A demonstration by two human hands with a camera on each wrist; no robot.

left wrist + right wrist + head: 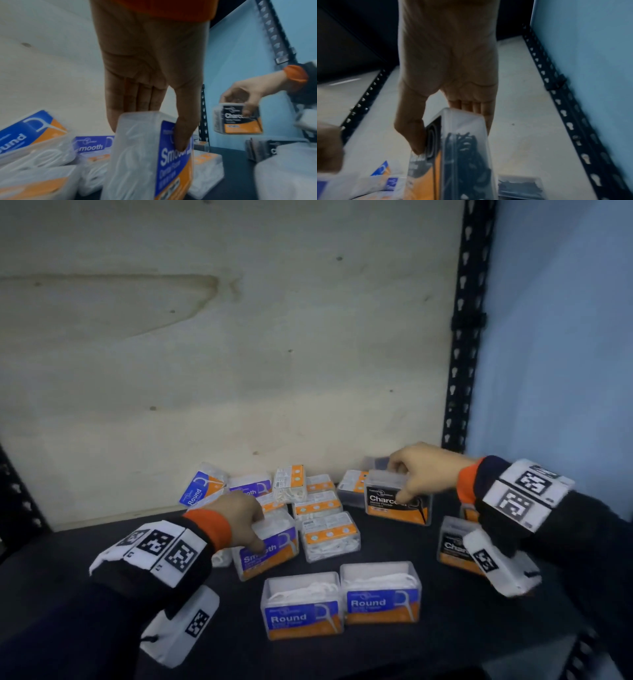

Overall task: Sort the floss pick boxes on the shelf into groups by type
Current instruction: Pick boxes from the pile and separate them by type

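Note:
My left hand (245, 520) grips a clear "Smooth" box (265, 546) with a purple and orange label, thumb on its front, fingers behind (149, 155). My right hand (416, 474) holds a "Charcoal" box (397, 501) with a black and orange label, raised off the dark shelf (453, 155). Two "Round" boxes (303, 606) (382, 594) stand side by side at the front. Another "Charcoal" box (455, 546) sits at the right, partly hidden by my wrist. A jumble of several boxes (318, 501) lies at the back middle.
A pale wooden back panel (222, 354) closes the shelf. A black perforated upright (462, 354) stands at the back right against a blue wall (565, 337). The dark shelf surface (445, 645) runs bare along the front right.

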